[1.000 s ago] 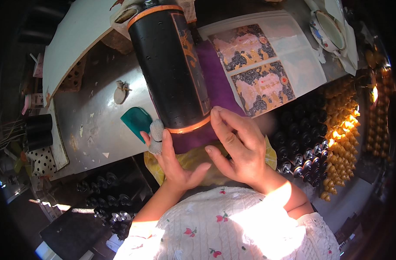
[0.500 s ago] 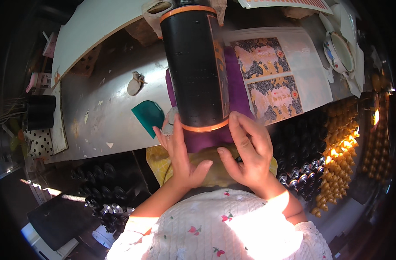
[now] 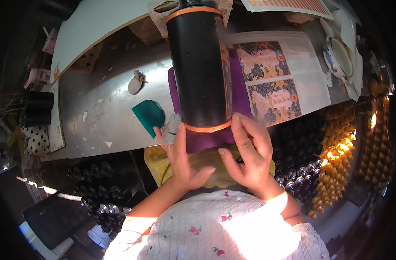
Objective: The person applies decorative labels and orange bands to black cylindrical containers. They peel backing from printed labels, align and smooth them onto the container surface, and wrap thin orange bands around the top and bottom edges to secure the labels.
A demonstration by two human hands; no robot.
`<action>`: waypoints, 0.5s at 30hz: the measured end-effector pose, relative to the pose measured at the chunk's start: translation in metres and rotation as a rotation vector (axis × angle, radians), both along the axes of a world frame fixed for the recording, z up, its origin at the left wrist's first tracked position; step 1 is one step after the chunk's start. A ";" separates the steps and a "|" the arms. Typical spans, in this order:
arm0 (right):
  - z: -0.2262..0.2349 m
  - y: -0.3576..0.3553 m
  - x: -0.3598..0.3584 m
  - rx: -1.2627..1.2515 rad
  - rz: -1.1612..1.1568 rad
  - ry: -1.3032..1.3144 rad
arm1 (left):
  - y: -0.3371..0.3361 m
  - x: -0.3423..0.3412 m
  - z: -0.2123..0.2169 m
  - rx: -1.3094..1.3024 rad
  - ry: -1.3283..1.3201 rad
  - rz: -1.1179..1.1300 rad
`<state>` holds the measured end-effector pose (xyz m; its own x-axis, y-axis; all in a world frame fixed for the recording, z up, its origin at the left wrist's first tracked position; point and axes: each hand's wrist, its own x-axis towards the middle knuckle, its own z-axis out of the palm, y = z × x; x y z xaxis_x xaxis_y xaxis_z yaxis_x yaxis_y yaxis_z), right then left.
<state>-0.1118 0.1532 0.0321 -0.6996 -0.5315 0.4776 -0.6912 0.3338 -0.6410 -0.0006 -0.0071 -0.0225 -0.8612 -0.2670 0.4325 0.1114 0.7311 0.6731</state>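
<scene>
At near bottle (image 3: 201, 65) rim: both hands (image 3: 182, 158) flank; scraper (image 3: 149, 116) left.

- One head-worn fisheye view looks steeply down, close above the black cylinder (image 3: 201, 69) on the metal table (image 3: 102, 108).
- Edges bend outward around the cylinder.

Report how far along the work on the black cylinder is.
Done, it seems: a patterned decal strip lies along the black cylinder's right side. In hand: the left hand and right hand rest at its orange-rimmed near end, over the purple cloth. Left: two patterned decals remain on their sheet; the teal scraper lies aside.
</scene>
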 end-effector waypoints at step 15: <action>-0.009 -0.001 0.001 -0.062 -0.039 0.068 | 0.022 -0.022 0.033 -0.575 0.020 -0.087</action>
<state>-0.1109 0.1522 0.0227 -0.6837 -0.4725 0.5562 -0.7214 0.3219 -0.6132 -0.0227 0.0144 0.0109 -0.8598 0.0865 0.5033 0.1956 0.9662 0.1682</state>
